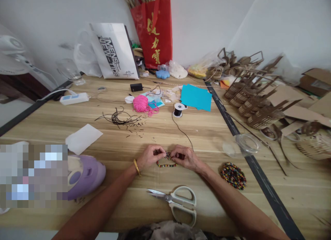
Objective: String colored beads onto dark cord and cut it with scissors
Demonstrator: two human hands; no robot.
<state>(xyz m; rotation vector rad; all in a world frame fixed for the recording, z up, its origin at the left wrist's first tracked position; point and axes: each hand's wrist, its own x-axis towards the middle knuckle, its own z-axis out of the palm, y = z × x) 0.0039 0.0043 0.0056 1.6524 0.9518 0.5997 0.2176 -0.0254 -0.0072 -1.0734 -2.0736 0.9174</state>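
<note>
A short strand of small multicoloured beads (167, 165) hangs in a loop between my two hands, just above the wooden table. My left hand (150, 156), with a yellow bangle on its wrist, pinches the strand's upper left part. From the other side my right hand (186, 157) pinches it too, thumb and fingertips together. A thin black cord runs from the spool (178, 110) down to my right hand. White-handled scissors (170, 198) lie partly spread below the hands. To the right rests a coil of colourful beads (233, 176). The fingertips hide the exact grip.
Black cords (120, 117) with cut bits, pink yarn (141, 103) and blue sheets (196, 97) lie further back. A purple device (88, 174) stands left. A clear round lid (247, 143) and woven baskets (248, 102) are right. Bags, one red (157, 33), stand by the wall.
</note>
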